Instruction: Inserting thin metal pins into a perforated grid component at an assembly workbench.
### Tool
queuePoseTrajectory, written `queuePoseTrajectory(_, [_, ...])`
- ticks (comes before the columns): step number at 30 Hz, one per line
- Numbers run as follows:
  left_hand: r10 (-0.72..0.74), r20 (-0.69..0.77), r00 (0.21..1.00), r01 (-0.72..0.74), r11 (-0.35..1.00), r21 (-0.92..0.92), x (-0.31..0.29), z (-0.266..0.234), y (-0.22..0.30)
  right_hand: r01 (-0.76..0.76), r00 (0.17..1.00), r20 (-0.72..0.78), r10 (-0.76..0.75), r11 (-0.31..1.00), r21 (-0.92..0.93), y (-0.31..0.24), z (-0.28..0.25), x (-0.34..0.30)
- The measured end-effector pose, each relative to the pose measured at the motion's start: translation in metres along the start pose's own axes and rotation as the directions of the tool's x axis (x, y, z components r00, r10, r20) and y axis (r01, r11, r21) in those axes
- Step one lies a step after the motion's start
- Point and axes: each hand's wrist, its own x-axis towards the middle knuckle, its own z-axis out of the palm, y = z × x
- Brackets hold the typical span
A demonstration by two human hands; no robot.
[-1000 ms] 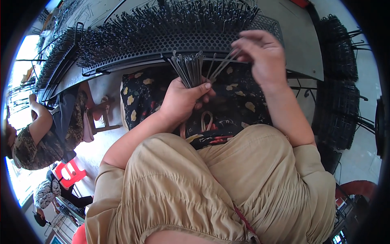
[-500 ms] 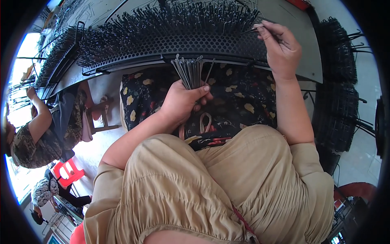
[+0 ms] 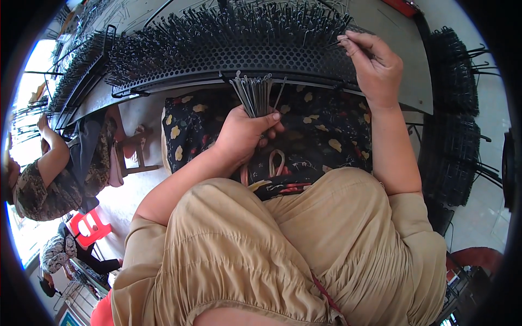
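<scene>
My left hand (image 3: 247,133) is closed round a bundle of thin grey metal rods (image 3: 253,95) with small looped ends pointing up. One rod leans apart from the bundle on its right side. My right hand (image 3: 378,68) is raised at the right end of a black perforated metal rack (image 3: 217,68). Its thumb and forefinger pinch a thin dark rod (image 3: 331,44), mostly lost against the rack. Dense rows of dark hooked rods (image 3: 234,30) stand upright in the rack's holes, right up beside my right fingertips.
The rack rests on a grey table (image 3: 405,70). A dark flowered cloth (image 3: 326,127) covers my lap. More black racks of rods (image 3: 448,141) stand at the right. At the left, a co-worker in a patterned top (image 3: 43,190) sits near another rack (image 3: 81,81); a red stool (image 3: 89,227) is behind.
My right hand has shifted slightly left and down along the rack, still pinching. The left hand keeps its hold on the bundle.
</scene>
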Motion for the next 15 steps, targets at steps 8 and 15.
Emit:
queuePoseTrajectory(8, [0.000, 0.022, 1.000, 0.000, 1.000, 0.001, 0.001, -0.001, -0.001, 0.206, 0.977, 0.099, -0.188, 0.950, -0.233, -0.005, 0.013, 0.021])
queuePoseTrajectory(15, [0.005, 0.034, 0.999, -0.005, 1.000, -0.017, 0.002, -0.004, -0.002, 0.153, 0.949, 0.313, -0.034, 0.918, -0.366, -0.014, 0.008, 0.030])
